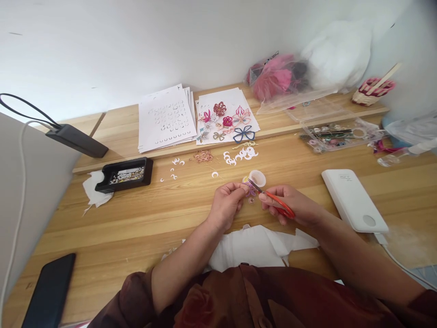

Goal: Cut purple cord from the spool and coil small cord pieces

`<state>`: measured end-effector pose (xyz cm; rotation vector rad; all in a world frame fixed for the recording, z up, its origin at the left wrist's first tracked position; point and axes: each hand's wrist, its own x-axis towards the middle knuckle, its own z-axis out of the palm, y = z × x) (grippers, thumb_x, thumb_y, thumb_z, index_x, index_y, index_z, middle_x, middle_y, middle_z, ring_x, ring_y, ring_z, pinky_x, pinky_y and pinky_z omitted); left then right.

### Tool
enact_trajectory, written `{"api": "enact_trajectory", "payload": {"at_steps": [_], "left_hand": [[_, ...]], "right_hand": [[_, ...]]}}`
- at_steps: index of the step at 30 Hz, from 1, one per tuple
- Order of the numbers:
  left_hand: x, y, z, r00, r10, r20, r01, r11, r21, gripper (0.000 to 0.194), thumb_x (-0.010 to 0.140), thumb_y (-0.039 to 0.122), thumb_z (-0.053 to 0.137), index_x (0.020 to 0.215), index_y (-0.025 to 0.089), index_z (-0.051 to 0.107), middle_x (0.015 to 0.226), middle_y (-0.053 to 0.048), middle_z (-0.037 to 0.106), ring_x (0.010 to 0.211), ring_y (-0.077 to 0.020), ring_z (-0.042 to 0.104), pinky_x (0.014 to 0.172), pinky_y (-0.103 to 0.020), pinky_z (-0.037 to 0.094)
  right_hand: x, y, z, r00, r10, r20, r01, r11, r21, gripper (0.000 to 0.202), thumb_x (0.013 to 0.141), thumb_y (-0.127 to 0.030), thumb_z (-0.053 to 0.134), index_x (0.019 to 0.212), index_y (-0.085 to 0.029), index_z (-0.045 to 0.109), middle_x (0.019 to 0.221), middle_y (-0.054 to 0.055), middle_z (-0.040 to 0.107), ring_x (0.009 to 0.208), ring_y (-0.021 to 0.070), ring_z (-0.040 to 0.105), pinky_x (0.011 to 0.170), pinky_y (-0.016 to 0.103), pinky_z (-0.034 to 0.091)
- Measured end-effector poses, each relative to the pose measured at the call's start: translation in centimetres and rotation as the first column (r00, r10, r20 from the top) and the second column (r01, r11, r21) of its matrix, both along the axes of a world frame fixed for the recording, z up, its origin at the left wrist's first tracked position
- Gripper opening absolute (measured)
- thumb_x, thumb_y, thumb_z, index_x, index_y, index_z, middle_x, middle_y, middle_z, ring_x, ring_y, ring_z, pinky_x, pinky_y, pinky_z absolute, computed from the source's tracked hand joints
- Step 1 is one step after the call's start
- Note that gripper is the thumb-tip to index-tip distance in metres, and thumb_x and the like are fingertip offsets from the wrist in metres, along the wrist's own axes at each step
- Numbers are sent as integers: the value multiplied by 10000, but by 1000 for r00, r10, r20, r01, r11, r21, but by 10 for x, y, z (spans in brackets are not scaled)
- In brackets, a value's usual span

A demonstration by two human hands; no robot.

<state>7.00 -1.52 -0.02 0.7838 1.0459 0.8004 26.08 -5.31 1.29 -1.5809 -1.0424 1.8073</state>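
Observation:
My right hand grips a pair of scissors with red handles, their dark blades pointing up and left. My left hand is closed in a pinch on a small purple looped piece, right by the scissor tips. Fingers and blades partly cover that piece, so its full shape is hidden. Just behind the blades stands a small white cup. White crescent cutouts and copper-coloured crescents lie beyond my hands.
Paper sheets and finished-looking flower shapes rest on the raised back shelf. A black tray of beads sits left, a phone near left. At right are a white power bank and a clear parts box. White cloth lies before me.

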Motion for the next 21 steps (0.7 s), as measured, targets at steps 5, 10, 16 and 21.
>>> {"api": "enact_trajectory", "payload": {"at_steps": [5, 10, 16, 21], "left_hand": [[0, 1, -3, 1000, 4, 22, -4, 1000, 16, 329, 643, 418, 829, 710, 138, 669, 638, 10, 580, 454, -34, 334, 445, -217, 184], [0, 1, -5, 999, -1, 39, 1, 1000, 16, 349, 646, 429, 843, 733, 133, 681, 637, 5, 589, 452, -37, 329, 441, -220, 180], [0, 1, -6, 1000, 3, 30, -3, 1000, 3, 358, 643, 436, 841, 733, 131, 679, 637, 6, 587, 451, -35, 320, 446, -223, 174], [0, 1, -4, 1000, 8, 5, -8, 1000, -3, 323, 645, 412, 827, 724, 138, 675, 625, 10, 579, 450, -41, 318, 450, -229, 173]], "right_hand": [[-3, -2, 1, 1000, -3, -17, 3, 1000, 23, 495, 702, -621, 863, 707, -170, 661, 560, -37, 559, 391, 60, 456, 389, 204, 343], [-10, -2, 6, 999, -37, -4, 37, 999, 34, 531, 639, -635, 898, 654, -185, 616, 558, -49, 509, 436, 62, 411, 397, 217, 369], [-10, -3, 5, 1000, -5, 26, 4, 999, 41, 537, 690, -634, 868, 640, -203, 551, 537, -68, 473, 401, 53, 375, 396, 225, 305], [-8, -3, 1, 995, 66, 77, -70, 996, 59, 560, 759, -649, 811, 609, -225, 478, 504, -69, 439, 390, 68, 367, 405, 245, 284]]}}
